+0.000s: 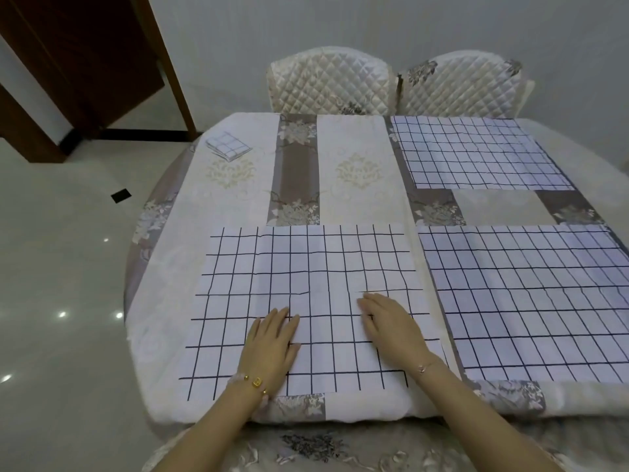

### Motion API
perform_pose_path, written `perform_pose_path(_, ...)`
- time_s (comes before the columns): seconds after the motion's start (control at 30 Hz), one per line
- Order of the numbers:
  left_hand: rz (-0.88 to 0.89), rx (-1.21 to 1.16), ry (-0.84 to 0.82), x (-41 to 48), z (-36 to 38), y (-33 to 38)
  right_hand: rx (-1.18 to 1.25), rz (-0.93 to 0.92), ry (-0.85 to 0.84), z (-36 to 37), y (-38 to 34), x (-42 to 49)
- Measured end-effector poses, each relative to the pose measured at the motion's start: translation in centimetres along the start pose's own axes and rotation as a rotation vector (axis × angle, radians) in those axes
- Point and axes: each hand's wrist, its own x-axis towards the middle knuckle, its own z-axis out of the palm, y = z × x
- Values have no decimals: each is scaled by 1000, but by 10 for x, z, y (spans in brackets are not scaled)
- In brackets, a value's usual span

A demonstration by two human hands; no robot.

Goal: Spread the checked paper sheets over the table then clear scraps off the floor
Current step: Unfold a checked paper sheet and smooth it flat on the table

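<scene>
- The left hand (272,349) lies palm-down on the near-left checked sheet (306,267), fingers stretched out flat and pressed on the paper, gripping nothing.
- The right hand (391,330) lies flat on the same sheet, just right of the left, fingers extended and loose, nothing grasped.
- A beaded bracelet (250,381) with a gold charm circles the left wrist.
- A second checked sheet (531,301) lies spread at the near right, just beside the first.
- A third checked sheet (476,153) lies spread at the far right.
- A folded checked sheet (228,145) rests at the far left of the table.
- The table (357,178) wears a floral patchwork cloth.
- Two quilted chairs (332,81) stand at the far side.
- A small dark scrap (121,195) lies on the glossy floor at the left.
</scene>
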Motion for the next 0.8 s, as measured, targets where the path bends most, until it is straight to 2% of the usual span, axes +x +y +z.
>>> perform_pose_path(0.07, -14, 27, -30, -2, 4, -5, -48, 13, -68, 3, 7, 9)
perform_pose_path(0.23, -35, 19, -132, -4, 2, -6, -117, 81, -100, -6, 38, 50)
perform_pose_path(0.43, -36, -21, -119, -5, 2, -6, -109, 171, -92, -17, 57, 79)
perform_pose_path(0.53, -2, -19, -50, -3, 1, -4, -100, 157, -35, -13, 44, 64)
perform_pose_path(0.67, 63, 42, 156, 8, -1, -3, -64, 59, -37, 2, 14, 14)
perform_pose_path(0.8, 104, 95, 183, 18, -2, -8, -96, 27, -3, 19, -4, -39)
